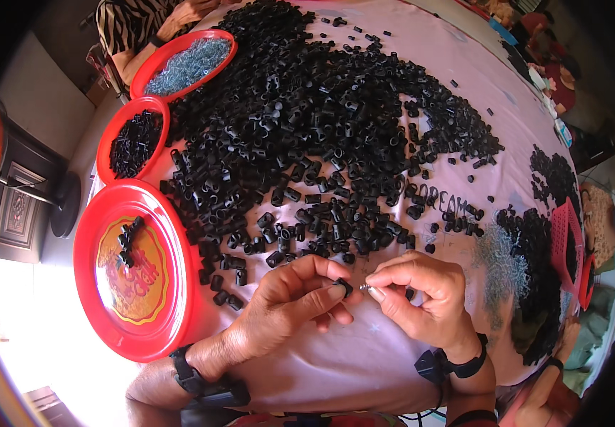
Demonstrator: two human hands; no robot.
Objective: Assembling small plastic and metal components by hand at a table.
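Note:
Near the table's front edge, my left hand [290, 302] pinches a small black plastic cap-like part [343, 287] between thumb and index finger. Just to its right, my right hand [421, 293] holds a tiny silvery spring [365, 287] at its fingertips, pointing toward the black part. A small gap separates the two pieces. Beyond both hands spreads a large heap of short black plastic tubes [307, 114], with loose ones scattered close to my fingers.
On the left stand a red tray [87, 277] with a few joined black pieces, a red bowl [102, 146] of thin black parts and a red tray [140, 80] of springs. More springs [500, 260] and a pink basket [560, 242] lie right. Other people sit around the table.

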